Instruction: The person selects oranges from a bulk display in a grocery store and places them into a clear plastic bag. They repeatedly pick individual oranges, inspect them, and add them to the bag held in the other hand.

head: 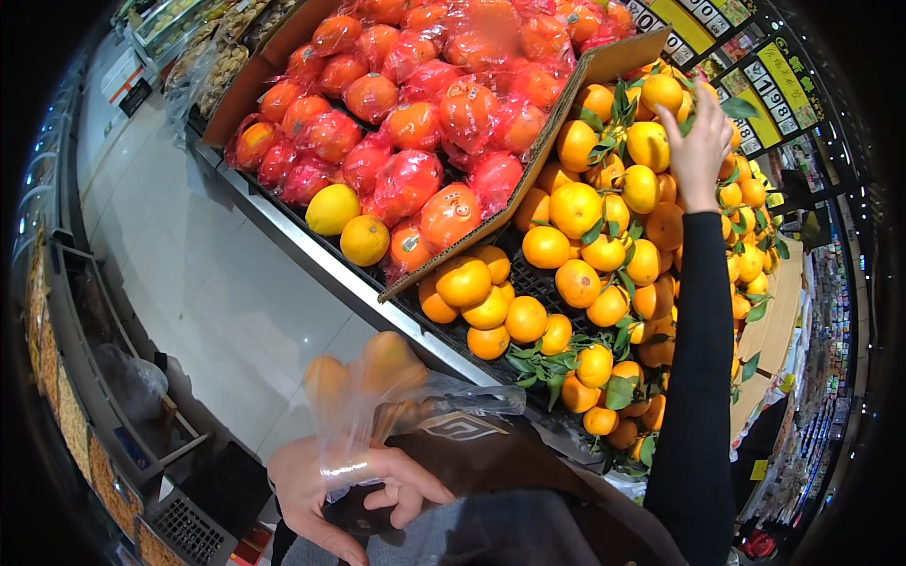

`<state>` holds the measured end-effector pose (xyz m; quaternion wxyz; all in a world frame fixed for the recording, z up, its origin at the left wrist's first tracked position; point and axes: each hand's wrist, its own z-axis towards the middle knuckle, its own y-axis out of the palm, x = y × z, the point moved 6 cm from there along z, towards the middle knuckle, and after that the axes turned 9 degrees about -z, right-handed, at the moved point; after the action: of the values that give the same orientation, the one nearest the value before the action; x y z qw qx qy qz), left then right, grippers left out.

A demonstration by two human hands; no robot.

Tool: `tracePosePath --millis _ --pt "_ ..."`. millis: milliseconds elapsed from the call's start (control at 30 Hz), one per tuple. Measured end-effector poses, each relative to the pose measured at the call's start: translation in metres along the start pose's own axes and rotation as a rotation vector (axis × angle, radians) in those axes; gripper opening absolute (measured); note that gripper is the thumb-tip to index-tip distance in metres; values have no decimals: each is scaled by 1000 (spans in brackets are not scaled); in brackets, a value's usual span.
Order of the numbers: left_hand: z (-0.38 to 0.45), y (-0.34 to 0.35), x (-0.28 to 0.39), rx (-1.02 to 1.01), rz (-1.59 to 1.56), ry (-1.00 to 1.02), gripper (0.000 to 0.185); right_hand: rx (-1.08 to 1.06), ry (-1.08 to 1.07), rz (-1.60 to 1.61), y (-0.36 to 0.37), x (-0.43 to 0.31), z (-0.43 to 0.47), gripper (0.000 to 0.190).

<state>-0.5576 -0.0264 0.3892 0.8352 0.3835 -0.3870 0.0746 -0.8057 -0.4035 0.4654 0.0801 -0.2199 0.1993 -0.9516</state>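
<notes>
My left hand (pixel 368 481) is low in the view, with a clear plastic bag (pixel 354 424) gathered around its palm and fingers. Orange citrus fruits (pixel 389 361) show blurred through the film. At the upper right my right hand (pixel 701 152) reaches over a heap of mandarins (pixel 577 211) with green leaves on them. Its thumb and fingers are spread around a mandarin (pixel 683 106). The fingertips are partly hidden, so whether it grips the fruit cannot be told. A long black sleeve (pixel 697 354) covers that arm.
A cardboard divider (pixel 495 223) separates the mandarins from oranges wrapped in red film (pixel 407 184). A loose lemon (pixel 333 209) and a bare orange (pixel 364 240) lie by the metal shelf edge (pixel 297 247). Price signs (pixel 771 92) stand behind. Tiled floor (pixel 212 283) runs along the left.
</notes>
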Motion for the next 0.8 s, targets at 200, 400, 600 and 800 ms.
tracePosePath --millis 200,400,600,800 --pt "4 -6 1 27 -29 0 80 -637 -565 511 -39 -115 -103 62" --pt "4 -6 1 15 -28 -16 81 -809 -545 165 -39 -131 -134 82" --pt "0 -7 1 18 -42 -27 81 -718 -448 449 -44 -123 -117 70" --pt "-2 -11 0 63 -56 -25 81 -349 -151 450 -47 -42 -43 53"
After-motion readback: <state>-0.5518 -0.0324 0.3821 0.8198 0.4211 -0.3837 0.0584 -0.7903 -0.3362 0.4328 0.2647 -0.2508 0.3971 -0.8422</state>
